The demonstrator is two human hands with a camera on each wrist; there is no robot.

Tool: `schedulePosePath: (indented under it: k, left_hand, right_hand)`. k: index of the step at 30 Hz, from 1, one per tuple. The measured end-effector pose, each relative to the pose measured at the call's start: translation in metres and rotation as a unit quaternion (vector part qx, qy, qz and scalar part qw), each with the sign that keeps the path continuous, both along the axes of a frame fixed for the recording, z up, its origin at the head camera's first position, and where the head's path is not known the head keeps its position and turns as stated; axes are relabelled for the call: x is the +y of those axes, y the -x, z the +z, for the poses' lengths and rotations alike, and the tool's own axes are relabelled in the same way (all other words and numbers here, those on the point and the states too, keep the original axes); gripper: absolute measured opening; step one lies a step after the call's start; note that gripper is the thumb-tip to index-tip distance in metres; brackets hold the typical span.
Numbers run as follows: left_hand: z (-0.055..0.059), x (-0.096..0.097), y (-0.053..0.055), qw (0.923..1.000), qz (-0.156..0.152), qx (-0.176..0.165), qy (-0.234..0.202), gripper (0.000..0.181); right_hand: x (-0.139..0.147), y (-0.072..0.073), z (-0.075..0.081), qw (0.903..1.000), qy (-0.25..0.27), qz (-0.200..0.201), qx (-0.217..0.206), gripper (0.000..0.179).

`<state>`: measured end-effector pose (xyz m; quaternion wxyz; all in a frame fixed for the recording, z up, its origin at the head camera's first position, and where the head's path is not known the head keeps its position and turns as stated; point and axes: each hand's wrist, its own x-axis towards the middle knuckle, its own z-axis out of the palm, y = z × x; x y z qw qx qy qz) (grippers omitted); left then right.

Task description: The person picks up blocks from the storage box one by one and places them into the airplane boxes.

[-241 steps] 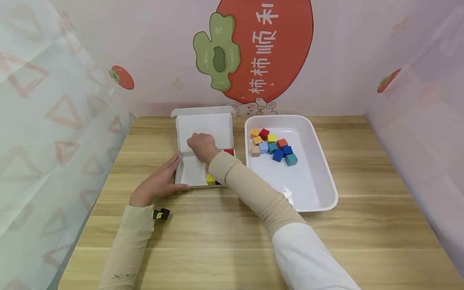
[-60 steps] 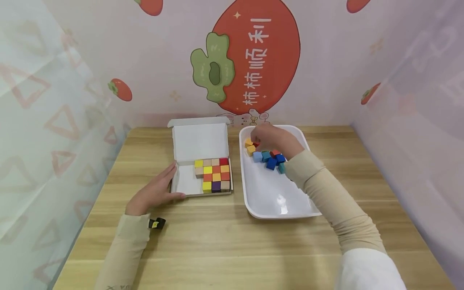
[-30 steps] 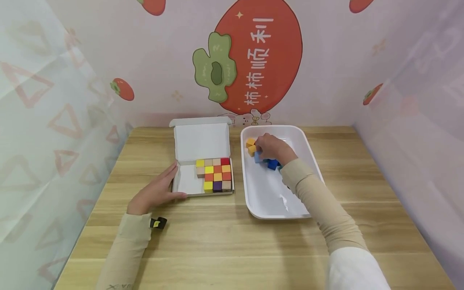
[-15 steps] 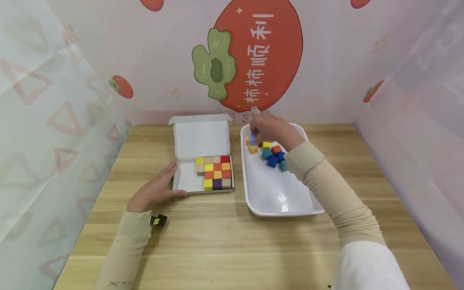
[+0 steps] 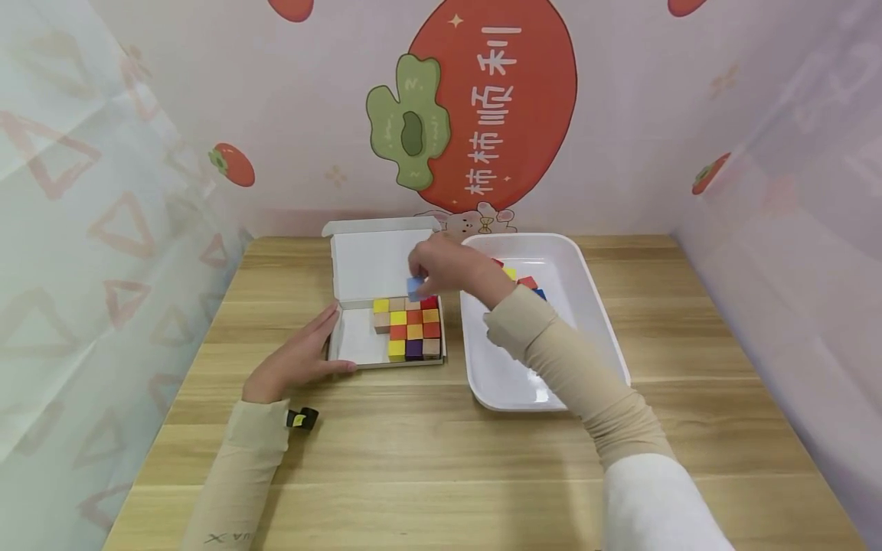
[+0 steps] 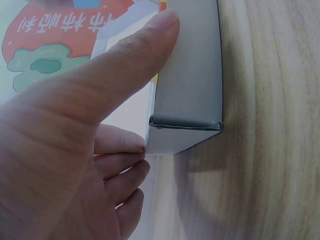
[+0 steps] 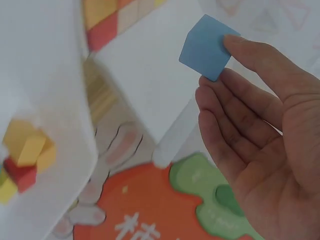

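Note:
My right hand (image 5: 451,264) pinches a light blue cube (image 7: 207,46) between thumb and fingertips. In the head view it is over the back right of an opened white cardboard box (image 5: 358,333), overlapping its lid. Inside the box, yellow, orange, red, purple and plain wood cubes (image 5: 413,330) lie packed in rows toward the right; the left part shows bare bottom. My left hand (image 5: 292,363) rests against the box's left end, its straight thumb along the front wall and the fingers at the left side, as the left wrist view also shows.
A white tray (image 5: 613,348) stands right of the box. Several loose cubes (image 5: 527,283) lie toward its back, partly hidden by the right arm. The box's lid (image 5: 365,264) stands raised behind it. A printed backdrop wall (image 5: 296,191) rises behind the wooden table (image 5: 386,459).
The right hand picked the light blue cube out of the tray and has carried it left over the box. The left hand keeps its place at the box's left end.

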<state>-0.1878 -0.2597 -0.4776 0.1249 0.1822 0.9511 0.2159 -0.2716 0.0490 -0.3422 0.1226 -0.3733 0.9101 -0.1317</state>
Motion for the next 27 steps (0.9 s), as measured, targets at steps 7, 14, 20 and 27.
schedulePosePath:
  k: [7, 14, 20, 27]
  left_hand:
    - [0.001, -0.001, 0.001, 0.9998, -0.003, -0.003, -0.018, 0.122]
    - [-0.001, -0.003, 0.0, 0.9998, -0.005, 0.003, -0.021, 0.122]
    - [-0.001, -0.003, 0.0, 0.9996, -0.012, 0.009, -0.024, 0.122]
    - [0.0, -0.002, 0.0, 0.9993, -0.014, 0.01, -0.032, 0.12]
  right_hand:
    - [-0.041, -0.011, -0.013, 0.9993, 0.013, 0.028, -0.023, 0.027]
    - [-0.068, -0.023, -0.033, 0.9994, -0.025, 0.025, -0.006, 0.023]
    - [-0.074, -0.026, -0.053, 0.9986, -0.052, 0.013, -0.007, 0.02]
    - [-0.078, -0.032, -0.068, 0.9962, -0.084, 0.009, 0.023, 0.025]
